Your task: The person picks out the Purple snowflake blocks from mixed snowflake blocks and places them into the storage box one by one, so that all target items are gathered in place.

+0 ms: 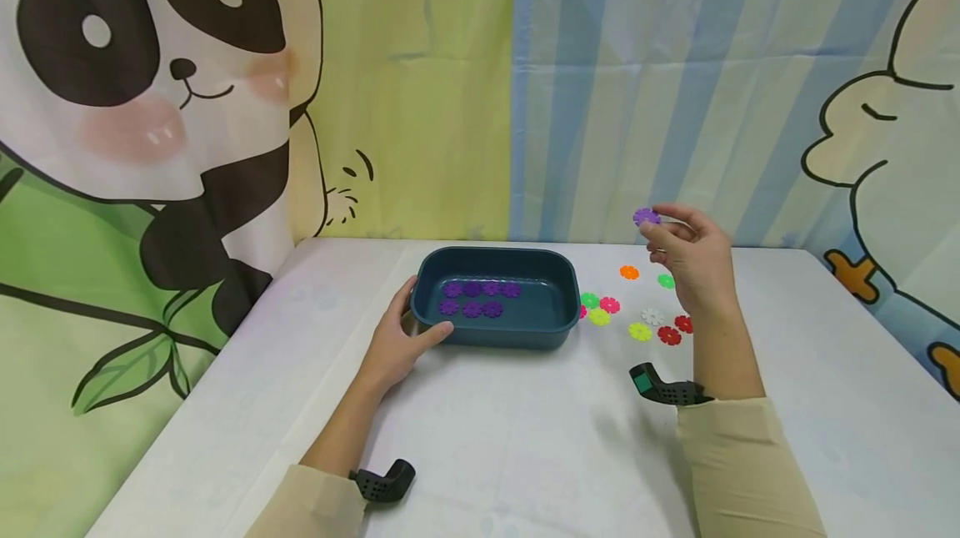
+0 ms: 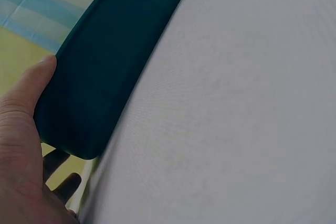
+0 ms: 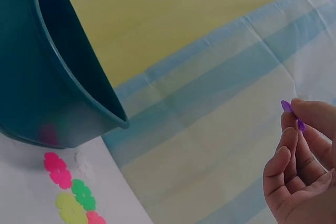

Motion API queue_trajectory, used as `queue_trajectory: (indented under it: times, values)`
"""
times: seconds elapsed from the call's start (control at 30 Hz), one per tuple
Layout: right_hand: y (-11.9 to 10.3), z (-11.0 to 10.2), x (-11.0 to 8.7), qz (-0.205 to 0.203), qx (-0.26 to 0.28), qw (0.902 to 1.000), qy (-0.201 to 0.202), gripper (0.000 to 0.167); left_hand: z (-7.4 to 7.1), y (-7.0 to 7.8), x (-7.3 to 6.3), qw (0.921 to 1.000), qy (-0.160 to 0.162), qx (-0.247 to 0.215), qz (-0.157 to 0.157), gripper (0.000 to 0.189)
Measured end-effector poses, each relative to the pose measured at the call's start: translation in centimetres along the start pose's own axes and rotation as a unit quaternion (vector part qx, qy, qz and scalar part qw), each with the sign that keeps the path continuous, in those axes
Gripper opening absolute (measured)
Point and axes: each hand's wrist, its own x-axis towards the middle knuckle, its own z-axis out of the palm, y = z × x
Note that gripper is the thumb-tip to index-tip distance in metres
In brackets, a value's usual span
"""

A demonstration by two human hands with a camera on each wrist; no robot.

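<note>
A dark teal rectangular tub (image 1: 510, 336) stands on the table, several purple flower-shaped discs (image 1: 472, 309) lying flat on its floor towards the left. My left hand (image 1: 395, 346) holds the tub's left end, thumb at the front rim and fingers round the side; the left wrist view shows the thumb against the tub wall (image 2: 100, 72). Raised above the table to the right, my right hand (image 1: 697, 258) pinches one purple flower-shaped disc (image 1: 646, 217) between thumb and forefinger. The right wrist view shows that disc nearly edge-on, at the fingertips.
Loose flower-shaped discs lie right of the tub: orange (image 1: 629, 272), green (image 1: 590, 300), pink (image 1: 610, 304), yellow (image 1: 640, 331), white (image 1: 652, 317) and red (image 1: 670, 335). The white-covered table (image 1: 480, 438) ends at a printed curtain (image 1: 420, 104) behind.
</note>
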Motion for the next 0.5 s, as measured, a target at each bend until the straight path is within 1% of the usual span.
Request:
queue_trajectory:
  times: [0.17, 0.4, 0.5]
  values:
    - [0.8, 0.7, 0.4, 0.004, -0.005, 0.9997, -0.024, 0.045, 0.0, -0.1, 0.0, 1.0, 0.001, 0.001, -0.001, 0.103]
    - [2.6, 1.9, 0.9, 0.037, -0.022, 0.9969, -0.066, 0.043, 0.1, 0.0, 0.1, 1.0, 0.002, 0.003, -0.004, 0.101]
    - [3.2, 2.4, 1.1, 0.043, -0.028, 0.9955, -0.08, 0.044, 0.1, 0.0, 0.1, 1.0, 0.003, 0.003, -0.002, 0.1]
